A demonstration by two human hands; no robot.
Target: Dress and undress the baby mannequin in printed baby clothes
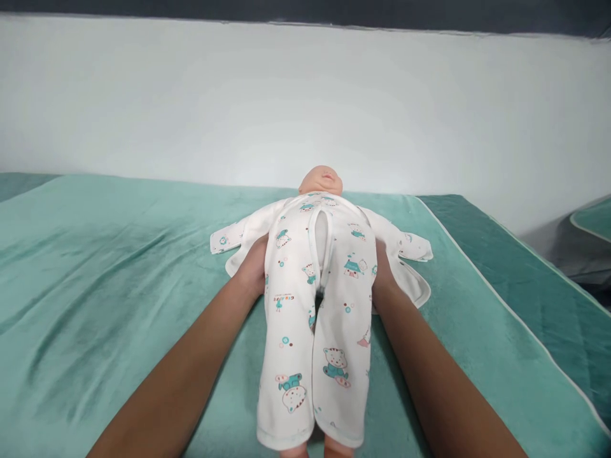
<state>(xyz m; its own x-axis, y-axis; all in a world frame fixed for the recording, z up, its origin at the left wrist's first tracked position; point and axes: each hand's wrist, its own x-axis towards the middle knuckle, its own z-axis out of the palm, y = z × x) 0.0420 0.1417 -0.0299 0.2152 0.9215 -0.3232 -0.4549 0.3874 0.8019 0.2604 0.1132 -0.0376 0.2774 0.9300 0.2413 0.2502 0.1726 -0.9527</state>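
Observation:
A baby doll (322,180) lies on its back on a teal blanket (105,267), head away from me. It wears a white romper (312,318) printed with small teal animals, open down the front of the chest. My left hand (252,264) presses against the doll's left-side torso, and my right hand (382,270) presses against the other side. Both hands are tucked partly under the romper's cloth, so their fingers are hidden. The doll's bare feet show at the bottom edge.
A white wall (305,102) runs behind the bed. The blanket's pale edge (477,267) runs diagonally on the right, with darker teal cloth (548,299) beyond it. Another teal-covered surface (592,222) sits at the far right.

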